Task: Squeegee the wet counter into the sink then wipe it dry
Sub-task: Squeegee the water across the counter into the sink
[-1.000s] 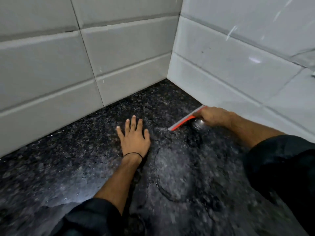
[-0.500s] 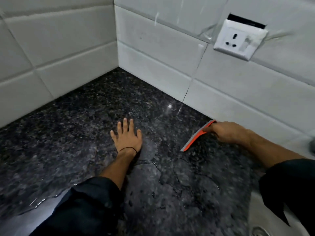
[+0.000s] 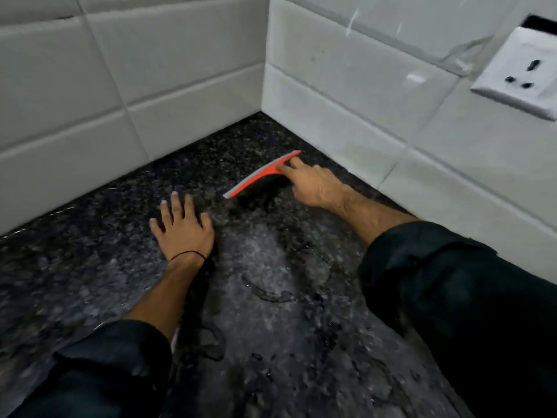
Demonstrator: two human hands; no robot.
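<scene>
The dark speckled granite counter [image 3: 90, 267] is wet, with pooled water and streaks across its middle. An orange squeegee [image 3: 259, 175] with a grey blade edge rests on the counter near the inner corner of the tiled walls. My right hand [image 3: 310, 185] grips it from behind, the index finger stretched along its top. My left hand [image 3: 182, 229] lies flat on the counter with fingers spread, a thin black band at the wrist, just left of the squeegee's near end. The sink is out of view.
White tiled walls [image 3: 180, 86] meet in a corner behind the squeegee. A white wall socket [image 3: 521, 70] sits on the right wall at the upper right. Both dark sleeves fill the lower corners.
The view has swung back left, so the sink edge has left the frame. My right hand has carried the squeegee closer to the wall corner. The left hand stays flat.
</scene>
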